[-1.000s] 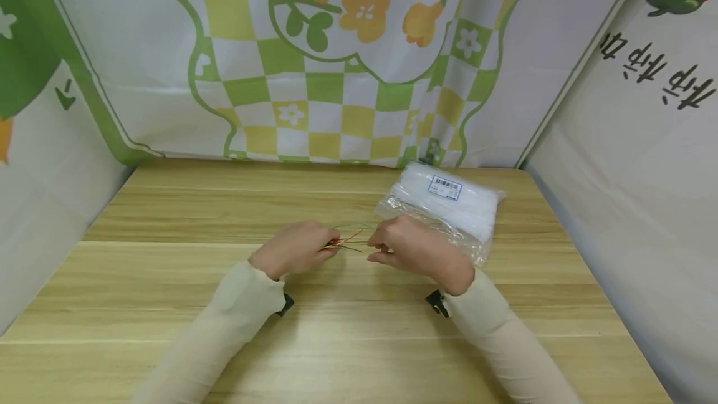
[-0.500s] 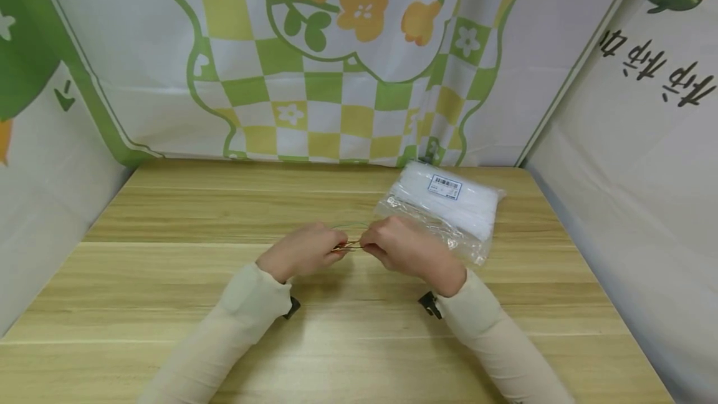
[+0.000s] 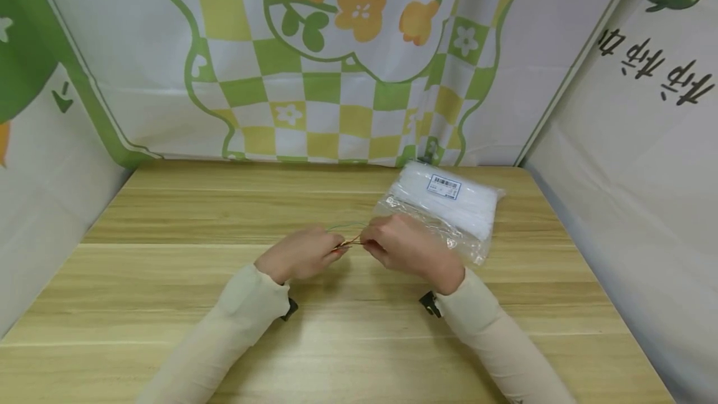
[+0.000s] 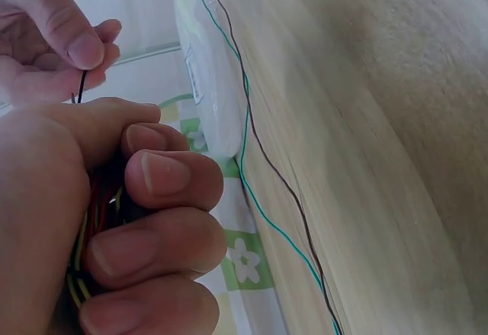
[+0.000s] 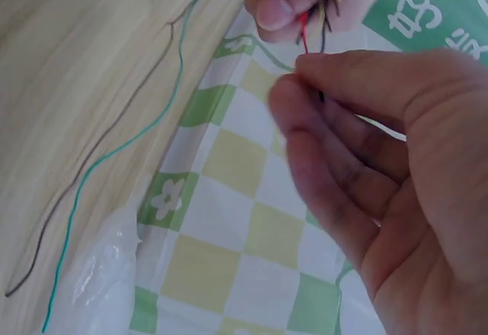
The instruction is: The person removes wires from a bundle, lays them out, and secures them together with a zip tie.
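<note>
Both hands meet over the counter (image 3: 348, 354), fingertips near each other, small gap between them. Left hand (image 3: 303, 253) curls round a bundle of wires (image 4: 97, 205), gripping it; red, yellow and black strands show inside the fist, fingers folded over, thumb on top. Loose ends poke out of the left hand toward the right one. Right hand (image 3: 412, 248) pinches a black wire (image 4: 84, 83) between thumb and fingertips, other fingers bent and holding nothing visible. A red wire (image 5: 306, 39) also runs from the left hand up to the right fingertips; cannot tell if it is pinched too.

Green wire (image 5: 113, 155) and brown wire (image 4: 293, 192) run apart from the bundle, close to each other, crossing in places. In the head view the green one bows across the gap on the far side of both hands. Cannot tell if these two touch the counter.

Clear bag (image 3: 449, 195) with white contents lies on the counter beyond the right hand and to its right, near edge just beside that hand; barcode label (image 3: 444, 186) on top. Cream sleeves (image 3: 252, 304) cover both forearms, with a dark clip (image 3: 290, 309) under the left wrist and another under the right. Green, yellow and white checked cloth (image 3: 331, 98) hangs beyond the hands, behind the counter.
</note>
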`<move>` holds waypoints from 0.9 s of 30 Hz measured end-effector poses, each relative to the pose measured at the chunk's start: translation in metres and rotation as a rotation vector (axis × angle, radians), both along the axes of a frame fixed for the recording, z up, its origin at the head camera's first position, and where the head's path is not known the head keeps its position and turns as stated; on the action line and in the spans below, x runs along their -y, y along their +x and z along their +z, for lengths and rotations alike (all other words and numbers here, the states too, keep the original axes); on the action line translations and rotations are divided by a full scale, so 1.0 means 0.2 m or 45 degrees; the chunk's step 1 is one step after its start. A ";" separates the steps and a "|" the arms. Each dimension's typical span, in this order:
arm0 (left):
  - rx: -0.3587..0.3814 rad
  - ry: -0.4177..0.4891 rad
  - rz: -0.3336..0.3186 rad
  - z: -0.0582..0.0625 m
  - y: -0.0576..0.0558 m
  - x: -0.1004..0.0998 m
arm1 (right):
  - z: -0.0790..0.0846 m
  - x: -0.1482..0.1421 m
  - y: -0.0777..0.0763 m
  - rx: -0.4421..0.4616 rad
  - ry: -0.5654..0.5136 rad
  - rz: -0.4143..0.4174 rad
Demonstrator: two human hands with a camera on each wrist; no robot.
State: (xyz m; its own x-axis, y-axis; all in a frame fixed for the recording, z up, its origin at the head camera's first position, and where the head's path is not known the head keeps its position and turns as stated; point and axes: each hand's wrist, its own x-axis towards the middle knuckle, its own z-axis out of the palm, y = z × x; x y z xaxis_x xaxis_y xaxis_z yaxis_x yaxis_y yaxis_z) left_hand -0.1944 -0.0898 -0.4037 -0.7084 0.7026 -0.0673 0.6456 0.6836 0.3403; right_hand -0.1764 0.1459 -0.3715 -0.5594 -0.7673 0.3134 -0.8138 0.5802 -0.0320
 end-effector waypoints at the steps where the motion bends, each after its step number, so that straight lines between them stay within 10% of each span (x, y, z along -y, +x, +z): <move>1: 0.006 0.001 0.002 0.00 0.00 0.00 | 0.00 0.00 0.00 -0.007 0.002 0.005; 12: 0.014 0.022 -0.051 -0.02 -0.01 0.05 | -0.04 -0.03 -0.02 -0.096 -0.036 0.028; 27: 0.230 0.144 0.082 -0.02 -0.01 0.28 | -0.04 -0.29 -0.11 0.096 0.027 -0.225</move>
